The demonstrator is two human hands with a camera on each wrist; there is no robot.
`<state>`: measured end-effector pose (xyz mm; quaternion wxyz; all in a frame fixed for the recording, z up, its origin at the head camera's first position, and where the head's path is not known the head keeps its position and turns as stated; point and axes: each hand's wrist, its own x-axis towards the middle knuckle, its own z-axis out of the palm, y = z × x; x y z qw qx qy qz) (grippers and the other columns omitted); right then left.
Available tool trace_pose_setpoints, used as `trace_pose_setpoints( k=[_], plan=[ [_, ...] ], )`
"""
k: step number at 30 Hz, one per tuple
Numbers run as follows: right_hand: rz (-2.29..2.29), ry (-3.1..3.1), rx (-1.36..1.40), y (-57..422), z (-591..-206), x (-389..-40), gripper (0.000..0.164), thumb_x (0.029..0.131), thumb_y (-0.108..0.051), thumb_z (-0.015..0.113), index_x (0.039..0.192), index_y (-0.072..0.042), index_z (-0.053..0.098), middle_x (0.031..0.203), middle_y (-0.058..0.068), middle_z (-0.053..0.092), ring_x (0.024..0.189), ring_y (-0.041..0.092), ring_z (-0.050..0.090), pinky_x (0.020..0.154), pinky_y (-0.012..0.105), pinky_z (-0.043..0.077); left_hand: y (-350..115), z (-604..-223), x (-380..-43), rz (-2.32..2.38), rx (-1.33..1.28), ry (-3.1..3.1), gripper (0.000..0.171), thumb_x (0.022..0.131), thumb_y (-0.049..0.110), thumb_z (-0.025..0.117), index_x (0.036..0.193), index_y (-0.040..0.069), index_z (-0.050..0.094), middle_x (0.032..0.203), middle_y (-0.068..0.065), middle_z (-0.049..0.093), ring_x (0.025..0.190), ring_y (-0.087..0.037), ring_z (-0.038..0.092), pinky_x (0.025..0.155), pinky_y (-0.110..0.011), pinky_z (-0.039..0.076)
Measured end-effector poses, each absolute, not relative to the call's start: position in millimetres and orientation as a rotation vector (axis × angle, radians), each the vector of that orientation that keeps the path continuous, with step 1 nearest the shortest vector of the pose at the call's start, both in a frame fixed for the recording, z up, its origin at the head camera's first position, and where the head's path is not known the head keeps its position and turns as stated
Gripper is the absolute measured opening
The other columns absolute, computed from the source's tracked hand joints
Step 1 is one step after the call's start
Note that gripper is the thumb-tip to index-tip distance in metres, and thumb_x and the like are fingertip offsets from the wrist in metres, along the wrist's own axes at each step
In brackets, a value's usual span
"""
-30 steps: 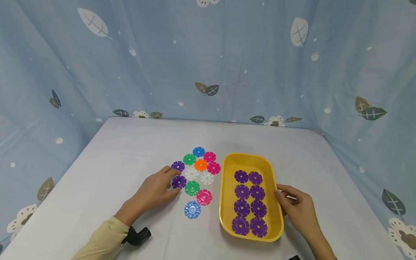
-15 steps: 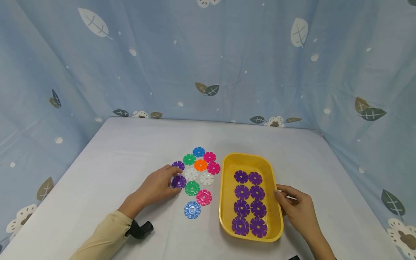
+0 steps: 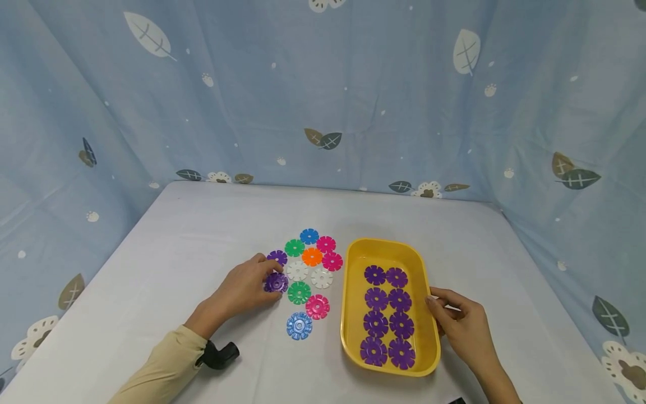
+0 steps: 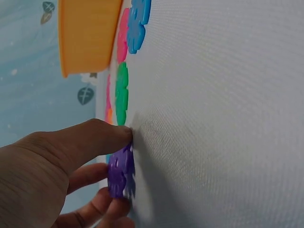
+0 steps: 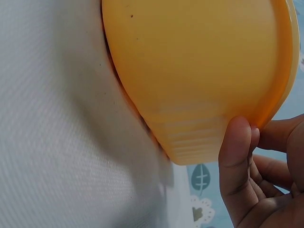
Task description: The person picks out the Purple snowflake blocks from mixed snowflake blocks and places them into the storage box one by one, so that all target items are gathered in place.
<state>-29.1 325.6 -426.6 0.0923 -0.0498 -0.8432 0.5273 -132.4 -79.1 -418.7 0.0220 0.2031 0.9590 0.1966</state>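
Note:
My left hand [image 3: 244, 287] curls its thumb and fingers round the edges of a purple interlocking disc [image 3: 276, 283], one of a cluster of notched plastic discs. Seen from the left wrist, that purple disc [image 4: 121, 173] is slightly tilted close to the white cloth, with the thumb at its upper edge and fingers behind and below. A second purple disc [image 3: 277, 257] lies just beyond the fingertips. On the right, my right hand [image 3: 461, 325] grips the right rim of a yellow tray [image 3: 348, 292]. In the right wrist view its thumb [image 5: 236, 137] is against the tray's outer wall.
Several purple discs [image 3: 375, 324] lie in two columns inside the tray. Between hand and tray are green [image 3: 299, 292], white [image 3: 321, 278], orange [image 3: 312, 256], pink [image 3: 317, 307] and blue discs [image 3: 299, 326]. A blue patterned curtain [image 3: 323, 101] hangs behind the white-covered table [image 3: 212, 224].
My left hand's fingers have closed in on the nearer purple disc, which has shifted slightly left and tilted. The right hand and the tray have stayed in place.

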Motion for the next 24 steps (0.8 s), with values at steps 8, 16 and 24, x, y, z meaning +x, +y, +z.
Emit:
trace_pose_setpoints(
  k=[8, 16, 24],
  plan=[
    [1.56, -2.509, -0.149, 326.0, -426.5, -28.9, 0.028, 0.098, -0.013, 0.066, 0.12, 0.005, 0.067, 0.084, 0.015, 0.064, 0.053, 0.021, 0.065, 0.049, 0.034, 0.056, -79.3, -415.2, -133.8, 0.562, 0.626, 2.932, 0.045, 0.072, 0.03, 0.088, 0.111, 0.015, 0.071, 0.107, -0.006, 0.06, 0.089, -0.021, 0.059, 0.082, -0.043, 0.055],
    [1.553, -2.526, -0.161, 326.0, -425.9, -28.9, 0.03, 0.098, -0.015, 0.065, 0.121, 0.004, 0.067, 0.085, 0.014, 0.064, 0.053, 0.021, 0.064, 0.05, 0.033, 0.056, -81.9, -411.7, -134.5, 0.521, 0.653, 2.894, 0.046, 0.069, 0.032, 0.09, 0.108, 0.015, 0.072, 0.101, 0.0, 0.064, 0.091, -0.018, 0.059, 0.082, -0.042, 0.054],
    [1.548, -2.519, -0.139, 326.4, -426.4, -29.1, 0.03, 0.098, -0.014, 0.065, 0.121, 0.005, 0.066, 0.084, 0.015, 0.064, 0.053, 0.021, 0.065, 0.049, 0.033, 0.055, -83.7, -411.5, -133.3, 0.515, 0.686, 2.904, 0.043, 0.069, 0.033, 0.09, 0.104, 0.016, 0.072, 0.097, 0.002, 0.063, 0.087, -0.015, 0.058, 0.079, -0.039, 0.054]
  ],
)
